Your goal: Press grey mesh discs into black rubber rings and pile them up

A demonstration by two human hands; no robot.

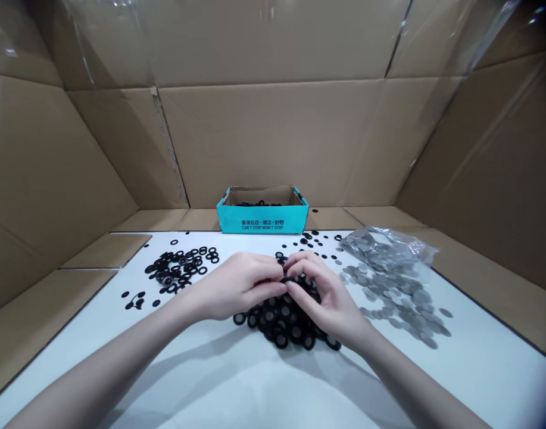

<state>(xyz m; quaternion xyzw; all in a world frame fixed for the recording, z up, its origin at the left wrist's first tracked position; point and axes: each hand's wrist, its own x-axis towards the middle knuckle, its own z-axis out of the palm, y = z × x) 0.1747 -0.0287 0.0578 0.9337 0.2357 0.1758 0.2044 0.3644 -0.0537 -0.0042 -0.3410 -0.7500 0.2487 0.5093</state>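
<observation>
My left hand (239, 283) and my right hand (320, 286) meet fingertip to fingertip over a heap of black rings with grey centres (284, 322). Both hands are closed in a pinch on a small black ring (287, 279) held between them. The heap lies on the white table top (237, 381) directly under my fingers. To the left lies a loose pile of plain black rubber rings (178, 268). To the right sits a spread of grey metal discs (398, 295), spilling out of a clear plastic bag (389, 244).
A teal cardboard box (262, 217) with black parts inside stands at the back centre. Scattered black rings (315, 241) lie in front of it. Brown cardboard walls (277, 131) enclose the table on three sides.
</observation>
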